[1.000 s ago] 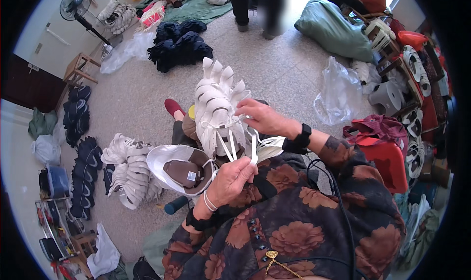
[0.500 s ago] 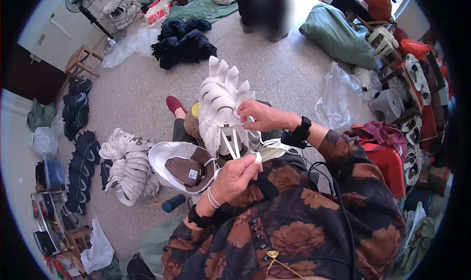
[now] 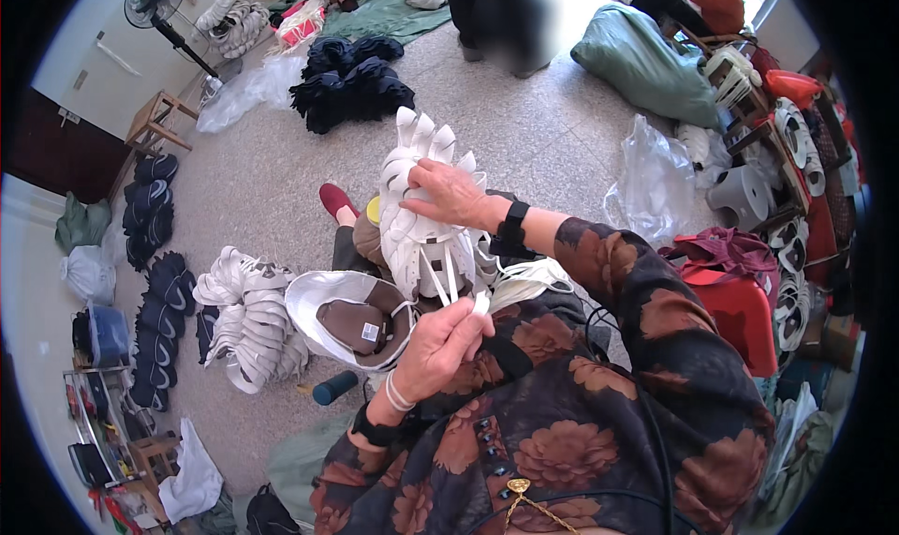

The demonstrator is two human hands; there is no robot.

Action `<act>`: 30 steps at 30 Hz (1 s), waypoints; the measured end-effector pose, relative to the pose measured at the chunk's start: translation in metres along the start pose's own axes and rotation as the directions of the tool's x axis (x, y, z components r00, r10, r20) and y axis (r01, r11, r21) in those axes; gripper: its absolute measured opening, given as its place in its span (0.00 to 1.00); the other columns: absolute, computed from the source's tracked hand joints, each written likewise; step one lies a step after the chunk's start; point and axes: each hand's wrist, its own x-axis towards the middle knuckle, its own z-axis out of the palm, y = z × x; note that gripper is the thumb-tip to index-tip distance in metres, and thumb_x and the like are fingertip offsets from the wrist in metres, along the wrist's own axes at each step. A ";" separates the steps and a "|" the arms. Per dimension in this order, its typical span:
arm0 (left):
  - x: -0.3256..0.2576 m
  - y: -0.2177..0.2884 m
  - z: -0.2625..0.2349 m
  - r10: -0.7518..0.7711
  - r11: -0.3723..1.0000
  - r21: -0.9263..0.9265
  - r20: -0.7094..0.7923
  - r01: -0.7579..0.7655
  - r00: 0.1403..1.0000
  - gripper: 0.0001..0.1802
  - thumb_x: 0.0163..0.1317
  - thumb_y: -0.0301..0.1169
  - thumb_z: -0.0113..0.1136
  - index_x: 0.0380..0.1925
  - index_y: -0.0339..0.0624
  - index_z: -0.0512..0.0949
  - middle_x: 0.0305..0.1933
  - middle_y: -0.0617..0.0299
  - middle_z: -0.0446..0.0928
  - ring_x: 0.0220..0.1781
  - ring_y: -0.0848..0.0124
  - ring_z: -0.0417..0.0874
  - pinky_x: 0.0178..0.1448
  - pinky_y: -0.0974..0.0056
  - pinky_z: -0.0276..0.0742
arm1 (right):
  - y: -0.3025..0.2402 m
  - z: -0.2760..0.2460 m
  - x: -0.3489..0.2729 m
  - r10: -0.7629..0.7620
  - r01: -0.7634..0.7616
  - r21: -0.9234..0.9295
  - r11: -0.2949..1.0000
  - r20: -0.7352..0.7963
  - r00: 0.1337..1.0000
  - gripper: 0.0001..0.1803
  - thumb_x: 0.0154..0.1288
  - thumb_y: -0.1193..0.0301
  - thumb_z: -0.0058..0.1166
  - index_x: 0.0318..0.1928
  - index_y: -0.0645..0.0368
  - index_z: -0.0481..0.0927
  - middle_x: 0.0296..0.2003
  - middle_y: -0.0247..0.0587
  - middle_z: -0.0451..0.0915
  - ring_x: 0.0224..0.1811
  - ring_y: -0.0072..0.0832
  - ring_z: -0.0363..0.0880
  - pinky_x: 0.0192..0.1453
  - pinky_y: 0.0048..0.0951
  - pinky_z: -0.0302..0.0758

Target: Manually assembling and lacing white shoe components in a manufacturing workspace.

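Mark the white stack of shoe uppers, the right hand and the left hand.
white stack of shoe uppers (image 3: 412, 230), head view, its side.
right hand (image 3: 445, 190), head view, back of hand.
left hand (image 3: 440, 343), head view, back of hand.

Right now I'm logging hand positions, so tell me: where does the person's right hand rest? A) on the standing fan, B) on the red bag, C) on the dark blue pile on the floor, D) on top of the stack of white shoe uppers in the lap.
D: the right hand lies flat on the stack of white shoe uppers, while the left hand pinches thin white straps below it.
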 end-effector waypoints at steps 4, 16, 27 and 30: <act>-0.030 -0.004 -0.004 -0.112 0.965 -0.226 0.098 0.132 0.989 0.15 0.77 0.34 0.47 0.35 0.36 0.77 0.23 0.72 0.67 0.24 0.83 0.63 0.29 0.75 0.58 | 0.001 0.015 -0.003 0.005 -0.006 -0.011 1.000 -0.054 0.999 0.16 0.64 0.60 0.61 0.38 0.60 0.75 0.38 0.45 0.74 0.37 0.45 0.79 0.41 0.43 0.77; -0.073 -0.008 -0.011 -0.166 0.861 -0.396 0.373 0.319 0.913 0.18 0.77 0.35 0.49 0.48 0.27 0.77 0.33 0.66 0.75 0.24 0.83 0.63 0.30 0.75 0.61 | 0.001 0.022 -0.005 -0.024 0.024 -0.007 1.000 -0.159 0.987 0.14 0.63 0.61 0.61 0.37 0.58 0.74 0.37 0.45 0.75 0.34 0.46 0.81 0.38 0.43 0.78; -0.092 -0.029 0.010 -0.224 0.746 -0.513 0.408 0.425 0.885 0.16 0.77 0.38 0.50 0.38 0.36 0.78 0.30 0.72 0.70 0.23 0.85 0.58 0.28 0.76 0.55 | 0.007 0.028 -0.003 -0.044 0.033 -0.066 0.997 -0.172 0.984 0.13 0.66 0.61 0.58 0.38 0.57 0.74 0.37 0.45 0.75 0.34 0.46 0.82 0.37 0.44 0.78; -0.101 -0.033 0.012 -0.195 0.688 -0.621 0.340 0.375 0.920 0.16 0.77 0.37 0.50 0.39 0.35 0.78 0.29 0.72 0.70 0.23 0.85 0.58 0.27 0.76 0.53 | 0.006 0.031 -0.002 -0.074 0.059 -0.078 0.995 -0.204 0.976 0.13 0.66 0.60 0.57 0.38 0.57 0.74 0.37 0.46 0.75 0.33 0.46 0.82 0.36 0.44 0.78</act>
